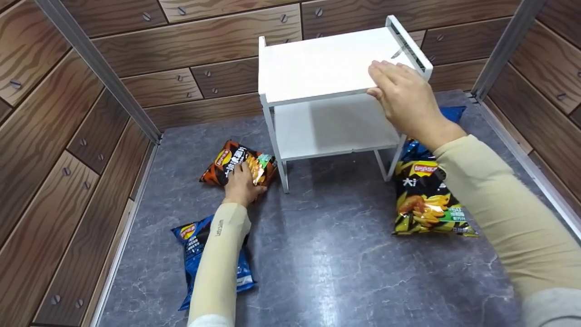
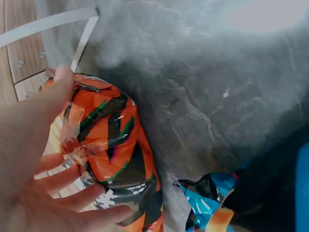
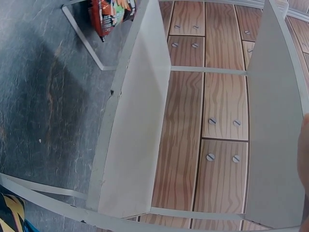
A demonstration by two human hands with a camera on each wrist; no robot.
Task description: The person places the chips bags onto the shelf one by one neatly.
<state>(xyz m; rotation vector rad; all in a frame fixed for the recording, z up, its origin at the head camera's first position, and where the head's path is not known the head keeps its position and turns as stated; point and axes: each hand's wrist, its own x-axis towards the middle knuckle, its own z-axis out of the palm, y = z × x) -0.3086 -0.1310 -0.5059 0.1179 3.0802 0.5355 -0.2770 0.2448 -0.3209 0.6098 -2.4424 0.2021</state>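
My left hand lies over an orange and black chip bag on the floor, beside the left leg of a white two-tier shelf. In the left wrist view its fingers are spread and fairly straight against the bag's side. My right hand rests on the front right part of the shelf's top board, fingers extended over the surface and thumb at the front edge. Only a sliver of this hand shows at the right border of the right wrist view.
A blue chip bag lies under the left forearm. Right of the shelf, a yellow and black chip bag lies in front of another blue bag, partly hidden by the right arm. Wood-patterned walls enclose the grey marbled floor.
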